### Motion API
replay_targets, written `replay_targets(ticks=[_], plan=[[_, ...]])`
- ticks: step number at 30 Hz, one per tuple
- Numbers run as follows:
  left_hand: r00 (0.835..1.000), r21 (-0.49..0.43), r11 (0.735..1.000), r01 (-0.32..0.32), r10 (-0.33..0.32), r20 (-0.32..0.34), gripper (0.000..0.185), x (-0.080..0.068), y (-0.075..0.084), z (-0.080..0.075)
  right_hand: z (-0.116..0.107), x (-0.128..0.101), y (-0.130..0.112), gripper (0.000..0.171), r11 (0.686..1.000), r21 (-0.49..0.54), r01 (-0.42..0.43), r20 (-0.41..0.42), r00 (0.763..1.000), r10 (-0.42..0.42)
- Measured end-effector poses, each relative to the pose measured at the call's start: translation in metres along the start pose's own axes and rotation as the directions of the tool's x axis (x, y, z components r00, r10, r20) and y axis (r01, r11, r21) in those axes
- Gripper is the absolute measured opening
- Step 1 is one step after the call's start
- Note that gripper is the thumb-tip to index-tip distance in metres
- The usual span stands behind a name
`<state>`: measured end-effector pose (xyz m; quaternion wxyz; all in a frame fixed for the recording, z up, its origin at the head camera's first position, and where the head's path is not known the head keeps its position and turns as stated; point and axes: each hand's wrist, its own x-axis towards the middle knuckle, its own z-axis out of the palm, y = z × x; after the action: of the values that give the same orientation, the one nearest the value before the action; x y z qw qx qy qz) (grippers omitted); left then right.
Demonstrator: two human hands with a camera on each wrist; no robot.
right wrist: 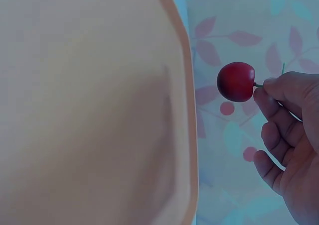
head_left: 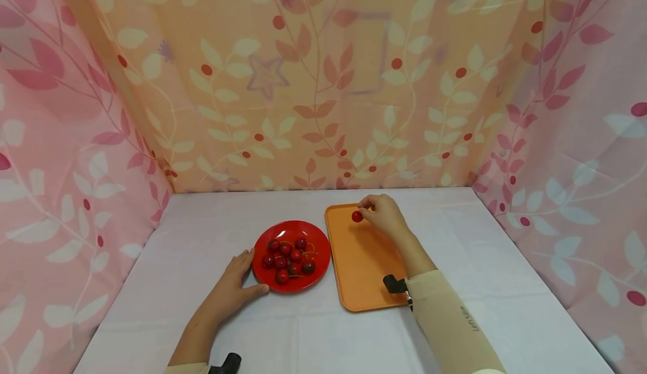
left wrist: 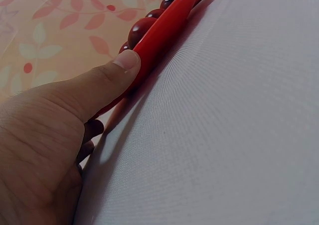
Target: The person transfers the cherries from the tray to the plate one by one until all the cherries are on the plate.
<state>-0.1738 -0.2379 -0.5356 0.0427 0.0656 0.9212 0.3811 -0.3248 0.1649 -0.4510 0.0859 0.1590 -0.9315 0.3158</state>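
Observation:
A red plate (head_left: 322,239) bears a heap of dark red cherries (head_left: 295,255), some with thin stems. My left hand (head_left: 233,284) lies at the plate's left side, fingertips at the rim. Its straight thumb (left wrist: 107,80) rests against the plate's near edge in the left wrist view. Over the far end of the orange tray (head_left: 361,267), my right hand (head_left: 386,215) pinches one cherry (right wrist: 236,82) by its green stem between thumb and forefinger. The fruit hangs out past the fingertips, above the tray's surface, and the other fingers are loosely bent.
The plate stands just left of the tray, edges close together, on a white cloth-covered table (head_left: 212,222). Patterned fabric (head_left: 323,82) walls in the back and both sides. A black wrist mount (head_left: 394,284) on the right forearm overlaps the tray's near right part.

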Motion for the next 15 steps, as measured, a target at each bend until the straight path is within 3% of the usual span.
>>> replay_targets(ticks=[15], plan=[[1.0, -0.008, 1.0, -0.013, 0.013, -0.01, 0.111, -0.001, 0.001, 0.0, 0.011, 0.011, -0.032, 0.011, 0.994, 0.107, 0.014, 0.023, 1.0, -0.016]])
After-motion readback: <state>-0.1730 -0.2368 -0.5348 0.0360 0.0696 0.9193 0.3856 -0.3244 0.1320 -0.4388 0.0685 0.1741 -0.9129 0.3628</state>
